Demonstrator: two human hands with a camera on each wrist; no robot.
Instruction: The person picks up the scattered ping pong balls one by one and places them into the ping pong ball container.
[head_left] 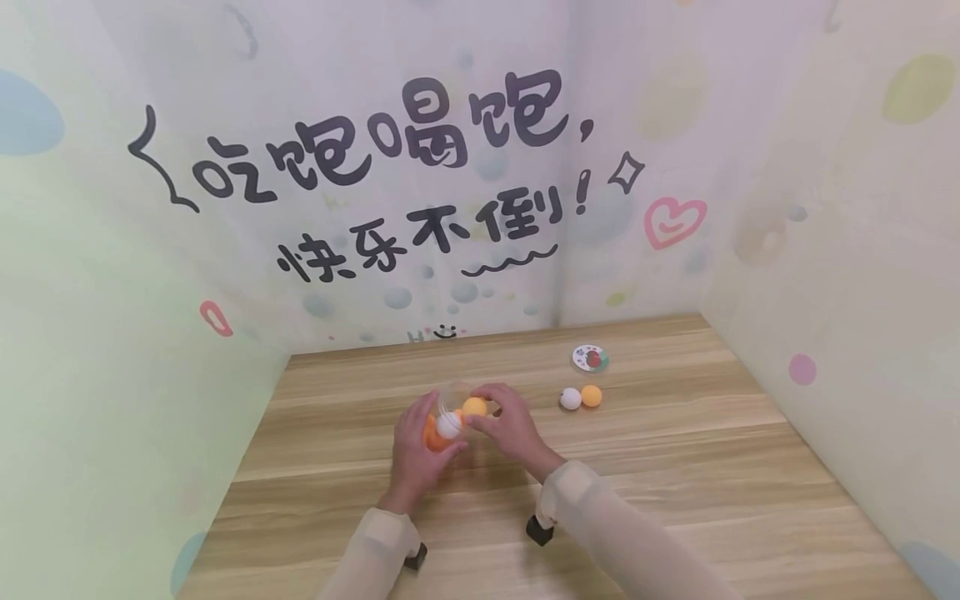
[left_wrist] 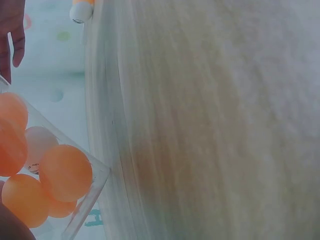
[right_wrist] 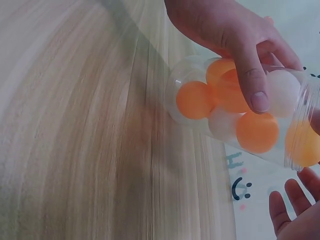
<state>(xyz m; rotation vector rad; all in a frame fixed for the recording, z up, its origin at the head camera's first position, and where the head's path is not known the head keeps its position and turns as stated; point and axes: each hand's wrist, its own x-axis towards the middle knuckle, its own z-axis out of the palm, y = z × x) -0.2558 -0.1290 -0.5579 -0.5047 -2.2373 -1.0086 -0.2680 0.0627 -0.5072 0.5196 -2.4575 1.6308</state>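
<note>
My left hand (head_left: 420, 446) grips a clear plastic jar (right_wrist: 192, 120) around its side, the thumb lying across the wall in the right wrist view. Several orange and white table tennis balls lie inside, among them a white ball (head_left: 449, 425) and an orange ball (right_wrist: 257, 131). The jar is tilted, its threaded mouth toward my right hand (head_left: 513, 421). Between thumb and fingers, that hand pinches an orange table tennis ball (head_left: 474, 408) right at the mouth. The jar's base is close over the wooden table (head_left: 637, 483).
To the right on the table, a white ball (head_left: 571, 399) and another orange ball (head_left: 592, 396) sit side by side. Behind them lies a round printed lid (head_left: 591, 358). Patterned walls (head_left: 825, 250) border the table at the back and sides.
</note>
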